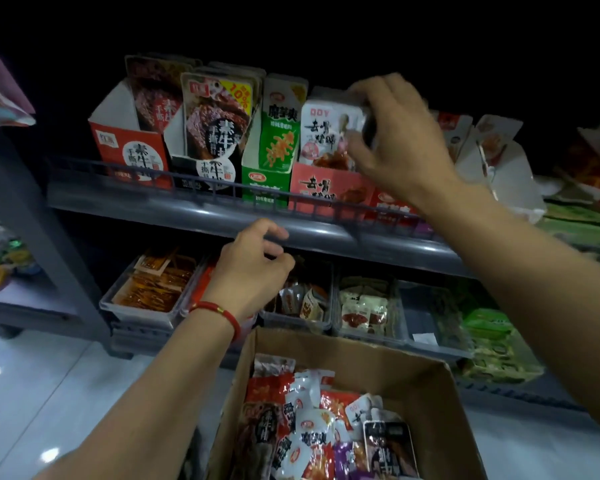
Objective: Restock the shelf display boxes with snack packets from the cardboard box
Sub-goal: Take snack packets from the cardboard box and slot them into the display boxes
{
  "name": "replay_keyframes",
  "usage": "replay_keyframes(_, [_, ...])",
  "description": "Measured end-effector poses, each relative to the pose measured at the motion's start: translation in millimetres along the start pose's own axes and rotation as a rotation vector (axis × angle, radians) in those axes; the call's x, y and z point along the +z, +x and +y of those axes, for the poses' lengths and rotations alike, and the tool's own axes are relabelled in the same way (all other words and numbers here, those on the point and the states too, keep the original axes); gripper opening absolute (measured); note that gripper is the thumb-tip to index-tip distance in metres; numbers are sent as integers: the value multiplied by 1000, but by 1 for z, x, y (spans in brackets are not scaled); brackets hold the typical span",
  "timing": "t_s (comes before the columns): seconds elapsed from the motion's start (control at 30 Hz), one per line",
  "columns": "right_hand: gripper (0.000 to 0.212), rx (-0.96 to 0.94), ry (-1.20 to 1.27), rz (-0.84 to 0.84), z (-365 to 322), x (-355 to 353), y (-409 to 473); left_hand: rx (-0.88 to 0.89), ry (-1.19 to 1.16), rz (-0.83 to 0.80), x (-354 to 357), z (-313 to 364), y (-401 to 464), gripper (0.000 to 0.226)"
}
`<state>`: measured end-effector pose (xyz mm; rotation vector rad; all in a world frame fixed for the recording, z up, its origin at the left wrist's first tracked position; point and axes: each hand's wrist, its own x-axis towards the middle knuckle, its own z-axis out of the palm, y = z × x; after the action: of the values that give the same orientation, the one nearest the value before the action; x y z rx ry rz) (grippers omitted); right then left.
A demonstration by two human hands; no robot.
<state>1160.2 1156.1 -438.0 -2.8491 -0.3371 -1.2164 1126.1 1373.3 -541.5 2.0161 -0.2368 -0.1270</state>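
Note:
Several upright display boxes stand on the upper shelf (201, 216). My right hand (399, 140) grips white snack packets (326, 129) at the top of the red display box (329, 190). To its left stand a green box (267, 178), a black box (208, 174) and a red box (132, 150), each with packets. My left hand (253, 268), a red bracelet on its wrist, hovers with loosely curled fingers below the shelf edge and holds nothing. The cardboard box (413, 375) at the bottom holds several mixed snack packets (316, 420).
Clear plastic bins (146, 306) with small packets line the lower shelf. Green packets (496, 344) lie at the lower right. More boxes and loose packaging (492, 157) crowd the upper shelf's right end. A second rack (0, 282) stands at the left over white floor tiles (49, 393).

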Motion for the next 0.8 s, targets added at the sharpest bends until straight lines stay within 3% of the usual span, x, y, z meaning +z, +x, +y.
replay_keyframes(0.1, [20, -26, 201, 47, -15, -16, -49, 31, 183, -135, 19, -7, -9, 22])
replay_keyframes(0.23, [12, 58, 360, -188, -23, -8, -147, 93, 522, -427, 62, -30, -26, 25])
replay_keyframes(0.33, [18, 83, 307, -529, -22, 14, -215, 95, 732, -635, 95, -59, -40, 32])
replay_keyframes(0.47, [22, -8, 175, -1151, -21, 35, -277, 7, 923, -860, 138, -125, -51, 44])
replay_keyframes(0.57, [29, -83, 148, -1334, -20, 44, -297, 17, 945, -891, 161, -161, -62, 54])
replay_keyframes(0.67, [31, -88, 150, -1409, -16, 52, -299, 131, 935, -830, 178, -182, -69, 68])
replay_keyframes(0.8, [30, -58, 168, -1396, -4, 56, -290, 177, 933, -762, 195, -198, -72, 55])
